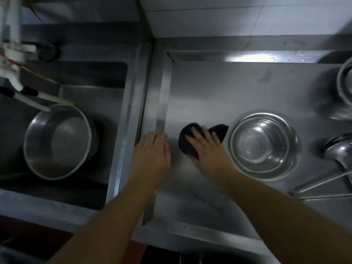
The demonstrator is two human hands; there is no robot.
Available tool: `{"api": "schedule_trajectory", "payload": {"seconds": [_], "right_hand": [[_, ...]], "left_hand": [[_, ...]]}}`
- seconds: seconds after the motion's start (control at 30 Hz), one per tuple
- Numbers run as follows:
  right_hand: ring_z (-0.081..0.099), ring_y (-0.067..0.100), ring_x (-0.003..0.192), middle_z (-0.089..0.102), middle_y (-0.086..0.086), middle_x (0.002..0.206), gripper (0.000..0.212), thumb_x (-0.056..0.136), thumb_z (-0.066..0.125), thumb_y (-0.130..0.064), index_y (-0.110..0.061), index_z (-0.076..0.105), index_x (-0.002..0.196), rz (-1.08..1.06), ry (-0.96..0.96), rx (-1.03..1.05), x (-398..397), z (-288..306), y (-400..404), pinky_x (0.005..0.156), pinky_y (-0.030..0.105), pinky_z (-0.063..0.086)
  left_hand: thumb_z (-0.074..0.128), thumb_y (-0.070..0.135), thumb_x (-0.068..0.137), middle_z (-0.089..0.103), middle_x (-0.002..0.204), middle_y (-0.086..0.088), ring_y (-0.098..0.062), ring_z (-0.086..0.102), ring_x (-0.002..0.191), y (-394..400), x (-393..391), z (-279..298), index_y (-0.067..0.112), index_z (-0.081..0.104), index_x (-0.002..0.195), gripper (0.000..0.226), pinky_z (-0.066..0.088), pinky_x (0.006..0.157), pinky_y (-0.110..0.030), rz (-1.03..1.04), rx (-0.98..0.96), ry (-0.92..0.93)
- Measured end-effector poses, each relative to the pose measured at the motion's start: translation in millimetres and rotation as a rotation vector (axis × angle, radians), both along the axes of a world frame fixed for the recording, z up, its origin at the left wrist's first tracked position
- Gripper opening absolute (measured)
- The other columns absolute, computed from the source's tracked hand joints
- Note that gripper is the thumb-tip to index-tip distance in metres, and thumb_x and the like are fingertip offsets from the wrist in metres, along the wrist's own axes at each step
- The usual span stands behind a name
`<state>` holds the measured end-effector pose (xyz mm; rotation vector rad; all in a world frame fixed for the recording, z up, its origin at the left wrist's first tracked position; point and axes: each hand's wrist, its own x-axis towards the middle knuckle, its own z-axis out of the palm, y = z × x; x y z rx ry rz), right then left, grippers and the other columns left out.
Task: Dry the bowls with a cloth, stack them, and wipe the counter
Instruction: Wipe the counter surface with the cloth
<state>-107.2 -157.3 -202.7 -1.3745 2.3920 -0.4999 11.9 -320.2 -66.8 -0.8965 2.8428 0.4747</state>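
Two hands out — left hand (152, 149), right hand (207, 147). One dark cloth (187, 141). One stack of bowls (262, 143) mid-desk, more bowls (345, 82) at the edge, one pot (59, 141), one ladle (338, 151).

Plenty of open steel on the counter (219, 88) behind the hands, all the way back to the raised lip by the wall. On the right it gets crowded: stacked bowls (263, 144) sit just beside the dark cloth (190, 139), with another bowl (345, 82) at the far right edge and a ladle (338, 152) lying near it. On the left, a raised ridge (162, 103) borders the counter, and past it the sink (114, 103) holds a pot (59, 140).
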Motion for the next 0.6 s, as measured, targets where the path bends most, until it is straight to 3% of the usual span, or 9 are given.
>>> {"api": "schedule_trajectory", "payload": {"seconds": [0.1,0.23,0.3,0.37,0.47,0.53,0.6], "right_hand": [[0.017,0.032,0.161,0.021,0.0,0.174,0.068,0.102,0.058,-0.049,-0.028,0.038,0.163,0.095,-0.025,0.02,41.9,1.1,25.5,0.128,0.055,0.016],[-0.012,0.029,0.159,-0.001,-0.006,0.175,0.076,0.103,0.058,-0.046,-0.033,0.02,0.167,0.154,-0.087,0.122,92.7,8.8,60.8,0.126,0.05,-0.006],[-0.032,0.025,0.154,-0.018,-0.012,0.172,0.074,0.108,0.048,-0.043,-0.039,0.005,0.168,0.185,-0.162,0.211,116.6,16.6,77.9,0.122,0.045,-0.021],[-0.036,0.022,0.152,-0.024,-0.016,0.169,0.072,0.109,0.043,-0.041,-0.041,0.001,0.167,0.185,-0.216,0.292,141.4,24.9,93.7,0.12,0.041,-0.026],[-0.019,0.023,0.161,-0.022,-0.017,0.17,0.07,0.11,0.044,-0.036,-0.041,0.005,0.167,0.108,-0.266,0.405,171.6,42.9,113.9,0.128,0.044,-0.011],[0.0,0.025,0.163,-0.005,-0.011,0.177,0.071,0.108,0.05,-0.028,-0.036,0.012,0.167,0.029,-0.297,0.445,184.6,60.3,121.8,0.131,0.047,0.012],[0.024,0.031,0.156,0.018,-0.003,0.175,0.063,0.108,0.051,-0.027,-0.03,0.023,0.165,-0.051,-0.33,0.489,194.8,80.6,125.1,0.122,0.049,0.034]], "left_hand": [[0.057,0.018,0.103,0.066,0.122,-0.011,-0.03,0.061,0.111,10.9,13.0,4.8,0.008,0.065,0.126,0.027,0.053,0.093,-0.044,-0.024,-0.019,-0.004],[0.055,0.019,0.103,0.066,0.118,-0.011,-0.031,0.061,0.107,27.6,36.3,6.1,0.008,0.066,0.125,0.027,0.052,0.09,-0.046,-0.055,-0.021,-0.016],[0.055,0.019,0.103,0.066,0.119,-0.011,-0.03,0.061,0.107,37.7,50.7,7.1,0.008,0.066,0.125,0.027,0.052,0.091,-0.044,-0.08,-0.01,-0.02],[0.055,0.02,0.104,0.067,0.12,-0.009,-0.028,0.061,0.108,47.3,66.7,9.0,0.009,0.067,0.126,0.027,0.051,0.091,-0.042,-0.105,-0.003,-0.026],[0.051,0.023,0.106,0.065,0.126,-0.006,-0.026,0.058,0.114,59.9,92.7,16.6,0.012,0.065,0.131,0.031,0.049,0.095,-0.04,-0.147,0.03,-0.038],[0.048,0.024,0.107,0.063,0.13,-0.004,-0.025,0.057,0.116,67.1,112.8,24.0,0.013,0.063,0.135,0.033,0.049,0.097,-0.04,-0.186,0.048,-0.048],[0.047,0.024,0.107,0.063,0.131,-0.004,-0.023,0.057,0.116,73.8,134.9,32.5,0.014,0.061,0.138,0.035,0.049,0.098,-0.038,-0.228,0.053,-0.052]]}}
